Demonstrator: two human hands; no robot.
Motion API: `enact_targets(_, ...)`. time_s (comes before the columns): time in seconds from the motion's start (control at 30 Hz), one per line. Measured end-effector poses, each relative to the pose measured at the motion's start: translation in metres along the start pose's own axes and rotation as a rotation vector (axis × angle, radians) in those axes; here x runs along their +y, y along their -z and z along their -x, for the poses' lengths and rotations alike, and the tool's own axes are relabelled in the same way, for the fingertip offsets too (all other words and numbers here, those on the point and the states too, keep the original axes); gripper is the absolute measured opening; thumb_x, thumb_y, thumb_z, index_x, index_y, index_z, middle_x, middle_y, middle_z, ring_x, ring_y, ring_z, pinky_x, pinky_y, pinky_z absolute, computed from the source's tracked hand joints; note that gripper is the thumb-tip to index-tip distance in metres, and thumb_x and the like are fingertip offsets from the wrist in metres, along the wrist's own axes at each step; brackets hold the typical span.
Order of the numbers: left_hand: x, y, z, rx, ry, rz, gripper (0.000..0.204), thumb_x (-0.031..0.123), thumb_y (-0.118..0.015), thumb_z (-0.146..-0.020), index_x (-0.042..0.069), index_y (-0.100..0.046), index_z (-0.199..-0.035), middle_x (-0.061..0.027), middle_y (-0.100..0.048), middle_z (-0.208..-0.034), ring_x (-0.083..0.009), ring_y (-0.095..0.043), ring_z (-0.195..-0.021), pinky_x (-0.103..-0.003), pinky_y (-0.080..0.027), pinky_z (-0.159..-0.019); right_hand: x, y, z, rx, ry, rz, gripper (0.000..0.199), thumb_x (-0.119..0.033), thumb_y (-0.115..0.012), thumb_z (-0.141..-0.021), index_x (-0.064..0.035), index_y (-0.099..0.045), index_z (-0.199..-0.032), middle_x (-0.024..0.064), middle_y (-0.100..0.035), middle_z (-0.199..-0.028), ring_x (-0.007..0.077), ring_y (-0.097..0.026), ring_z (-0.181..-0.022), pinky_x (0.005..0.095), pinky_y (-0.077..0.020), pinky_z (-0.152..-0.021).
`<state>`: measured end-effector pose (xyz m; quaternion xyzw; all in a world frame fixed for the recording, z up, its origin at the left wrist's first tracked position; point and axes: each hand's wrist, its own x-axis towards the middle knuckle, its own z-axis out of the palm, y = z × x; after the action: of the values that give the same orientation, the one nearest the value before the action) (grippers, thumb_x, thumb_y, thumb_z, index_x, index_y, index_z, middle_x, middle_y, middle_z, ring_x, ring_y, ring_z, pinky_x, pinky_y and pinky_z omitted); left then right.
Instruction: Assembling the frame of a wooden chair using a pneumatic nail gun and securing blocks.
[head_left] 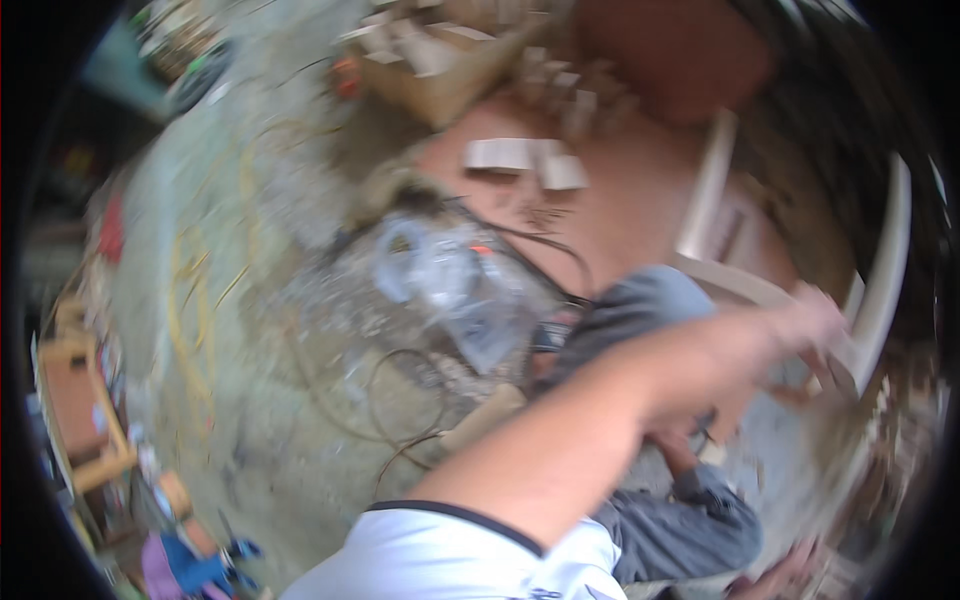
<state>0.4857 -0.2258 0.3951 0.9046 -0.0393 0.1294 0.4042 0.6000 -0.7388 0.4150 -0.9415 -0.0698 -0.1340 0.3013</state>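
Observation:
My left arm reaches across to the right. My left hand (818, 325) is blurred by motion, and its fingers seem wrapped round a curved part of a pale wooden frame (895, 240) that looks like part of a chair. A straight pale rail (708, 190) of the frame stands farther to the left. What seems to be my right hand (785, 572) shows at the lower right edge, smeared, its fingers not readable. My bent knees in grey trousers (630, 315) lie below the frame.
Cut wood blocks (500, 155) lie on a reddish board (600, 215). A carton of wood pieces (440, 85) stands at the back. Clear plastic bags (450, 285), a looped cable (400, 400) and a yellow cord (190, 320) lie on the concrete floor. A wooden stool-like piece (85, 470) is far left.

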Motion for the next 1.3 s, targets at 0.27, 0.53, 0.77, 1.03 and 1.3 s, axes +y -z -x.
enact_targets(0.27, 0.022, 0.030, 0.011, -0.120, 0.115, 0.031, 0.050, 0.038, -0.078, -0.076, 0.010, -0.060, -0.114, -0.0157, -0.070, -0.107, -0.0333, -0.067, -0.103, -0.045, -0.054, -0.087, -0.115, -0.064, -0.019, 0.007, 0.219, -0.193, 0.038, -0.012, -0.064, -0.095, -0.0014, -0.055, -0.130, 0.0100, -0.056, -0.127, 0.0142, -0.059, -0.100, 0.0276, -0.0498, -0.085)
enact_targets(0.53, 0.010, 0.025, 0.017, -0.094, 0.006, 0.330, 0.055, 0.017, -0.081, -0.075, 0.002, -0.060, -0.124, -0.0132, -0.072, -0.100, -0.0199, -0.068, -0.094, -0.034, -0.053, -0.084, -0.138, -0.137, -0.074, 0.006, -0.100, -0.601, 0.074, -0.026, -0.066, -0.096, 0.0058, -0.027, -0.150, 0.0090, -0.062, -0.114, 0.0110, -0.059, -0.086, 0.0256, -0.0527, -0.068)
enact_targets(0.77, -0.016, 0.050, 0.044, -0.313, 0.309, 0.050, 0.063, 0.010, -0.081, -0.071, 0.003, -0.058, -0.129, -0.0142, -0.070, -0.108, -0.0212, -0.065, -0.104, -0.034, -0.050, -0.093, -0.054, -0.166, -0.073, 0.067, -0.312, -0.338, 0.065, -0.031, -0.060, -0.093, 0.0069, -0.042, -0.143, 0.0257, -0.062, -0.124, 0.0371, -0.059, -0.119, 0.0405, -0.0435, -0.104)
enact_targets(1.03, -0.056, 0.047, 0.076, -0.249, 0.522, 0.064, 0.041, 0.002, -0.075, -0.079, 0.001, -0.061, -0.118, -0.0078, -0.071, -0.097, -0.0139, -0.065, -0.092, -0.031, -0.052, -0.082, 0.021, -0.201, -0.092, -0.004, -0.457, -0.304, 0.074, -0.041, -0.059, -0.092, 0.0051, -0.038, -0.146, 0.0264, -0.046, -0.146, 0.0363, -0.047, -0.134, 0.0421, -0.0414, -0.107)
enact_targets(1.3, -0.098, 0.050, 0.107, -0.160, 0.532, 0.141, 0.032, 0.002, -0.076, -0.079, 0.001, -0.063, -0.108, -0.0024, -0.068, -0.091, -0.0109, -0.062, -0.085, -0.028, -0.050, -0.077, -0.020, -0.241, -0.099, -0.321, -0.585, -0.678, 0.066, -0.058, -0.051, -0.094, -0.0102, -0.045, -0.139, 0.0116, -0.053, -0.134, 0.0257, -0.050, -0.118, 0.0466, -0.0419, -0.094)
